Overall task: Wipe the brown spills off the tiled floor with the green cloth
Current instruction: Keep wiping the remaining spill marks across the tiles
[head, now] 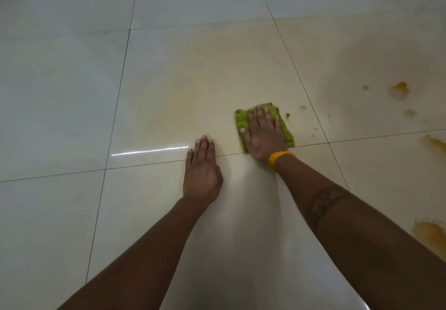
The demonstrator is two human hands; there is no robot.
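The green cloth (242, 121) lies flat on the pale tiled floor (72, 92), right of centre. My right hand (264, 133) presses on it with straight, spread fingers and hides most of it. My left hand (202, 172) rests flat on the bare tile to the left of the cloth, fingers straight and together. Small brown drops (287, 115) sit just right of the cloth. Larger brown spills lie further right: one blotch (400, 90) in the upper right, a streak (434, 143) at the right edge, and a wide patch (432, 235) at the lower right.
A faint yellowish smear (193, 87) spreads over the tile beyond both hands. Dark grout lines (120, 87) cross the floor. A bright light reflection (149, 151) glints left of my left hand.
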